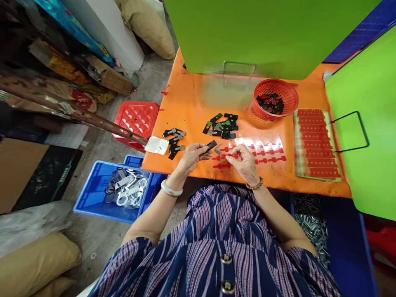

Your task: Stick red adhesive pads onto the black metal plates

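My left hand (192,157) pinches a small flat black piece (212,145) between thumb and fingers, just above the front of the orange tabletop. Close beside it, my right hand (244,164) is closed in a pinch on what looks like a small red sticker (229,155), partly hidden by the fingertips. Under and beyond the right hand lies a clear sheet bearing rows of red stickers (269,159). A small grey angled piece (218,149) rests between the hands. One heap of black pieces (221,127) lies ahead, and a smaller black-and-grey heap (173,140) lies to the left.
A red basket (291,103) with black and red pieces stands back right. Stacked red sticker sheets (318,144) lie right. Green panels with wire handles (368,142) border the orange table (192,99). Left are a white packet (156,145), red stool (136,117) and blue bin (88,198).
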The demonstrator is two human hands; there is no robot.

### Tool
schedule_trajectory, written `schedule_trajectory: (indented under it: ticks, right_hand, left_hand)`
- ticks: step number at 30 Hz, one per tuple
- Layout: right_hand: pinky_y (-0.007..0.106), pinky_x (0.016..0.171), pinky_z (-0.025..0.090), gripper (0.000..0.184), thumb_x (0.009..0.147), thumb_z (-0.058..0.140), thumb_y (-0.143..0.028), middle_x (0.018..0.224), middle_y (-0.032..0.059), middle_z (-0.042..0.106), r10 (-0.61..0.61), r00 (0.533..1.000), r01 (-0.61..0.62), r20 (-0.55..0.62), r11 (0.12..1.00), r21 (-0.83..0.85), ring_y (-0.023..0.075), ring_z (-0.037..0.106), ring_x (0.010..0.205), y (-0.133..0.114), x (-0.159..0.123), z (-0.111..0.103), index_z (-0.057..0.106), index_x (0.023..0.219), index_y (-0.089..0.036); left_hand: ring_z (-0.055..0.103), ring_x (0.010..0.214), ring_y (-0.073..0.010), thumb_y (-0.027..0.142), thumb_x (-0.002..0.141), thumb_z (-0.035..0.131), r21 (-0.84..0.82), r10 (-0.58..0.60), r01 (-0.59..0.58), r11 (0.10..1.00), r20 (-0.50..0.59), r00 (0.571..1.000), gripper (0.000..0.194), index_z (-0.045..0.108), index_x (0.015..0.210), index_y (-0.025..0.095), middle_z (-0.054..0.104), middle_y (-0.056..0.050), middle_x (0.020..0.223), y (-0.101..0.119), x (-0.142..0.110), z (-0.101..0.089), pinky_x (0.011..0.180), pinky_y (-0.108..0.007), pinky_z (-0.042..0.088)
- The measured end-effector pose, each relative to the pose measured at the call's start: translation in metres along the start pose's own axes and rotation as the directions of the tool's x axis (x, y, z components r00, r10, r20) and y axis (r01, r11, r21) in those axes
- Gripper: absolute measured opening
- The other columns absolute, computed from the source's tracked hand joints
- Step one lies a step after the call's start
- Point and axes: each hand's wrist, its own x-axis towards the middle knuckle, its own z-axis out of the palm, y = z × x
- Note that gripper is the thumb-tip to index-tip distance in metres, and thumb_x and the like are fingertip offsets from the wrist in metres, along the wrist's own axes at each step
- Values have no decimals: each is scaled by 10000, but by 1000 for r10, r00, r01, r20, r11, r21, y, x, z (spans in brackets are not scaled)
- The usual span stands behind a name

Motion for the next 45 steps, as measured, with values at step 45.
schedule_trajectory:
  ticks: [45]
  right_hand:
    - [388, 761, 488, 168, 834, 577, -105, 741, 0, 608, -185, 981, 193, 55, 945, -263, 176, 593, 769, -29, -31, -12, 491, 757, -227]
  left_hand:
    - [726, 621, -155, 89, 733, 663, 21, -258, 260, 965, 211, 943, 314, 627, 1045, 73, 739, -71, 687, 7, -56, 44, 614, -198, 589]
